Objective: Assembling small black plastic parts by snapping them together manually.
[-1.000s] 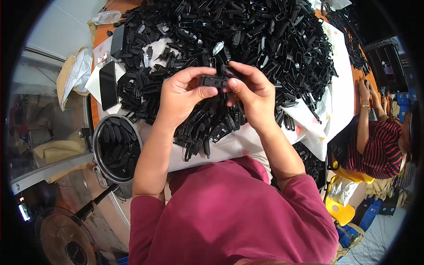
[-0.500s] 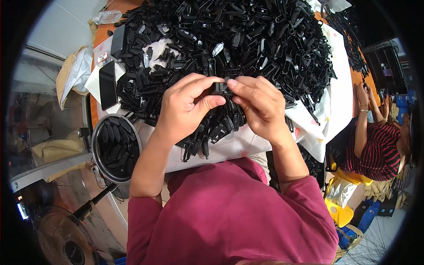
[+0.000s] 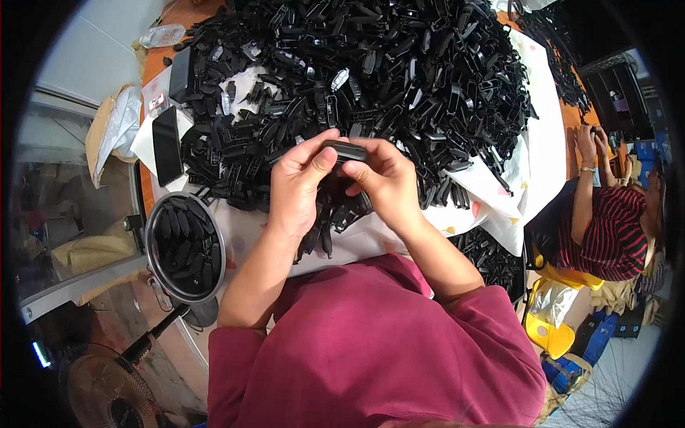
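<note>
Between my two hands is a small elongated black plastic part [image 3: 345, 150], held level above the near edge of a heap. My left hand [image 3: 303, 178] pinches its left end, thumb on the near side. At its right end, my right hand [image 3: 389, 182] grips it with thumb and bent fingers. The fingers behind the part are partly hidden. Beyond and beneath my hands spreads a large pile of similar black plastic parts [image 3: 399, 78], some like open frames, others like solid shells.
A round metal bowl [image 3: 222, 246] holding black parts stands at my left. Past it lie a dark phone [image 3: 168, 146] and a clear plastic bottle [image 3: 163, 36]. A fan [image 3: 107, 389] is at lower left. To the right, a person in a striped shirt [image 3: 617, 232] sits at the table.
My hands have come closer together. The black part is turned, its long side now lying across between both hands. The view has shifted slightly.
</note>
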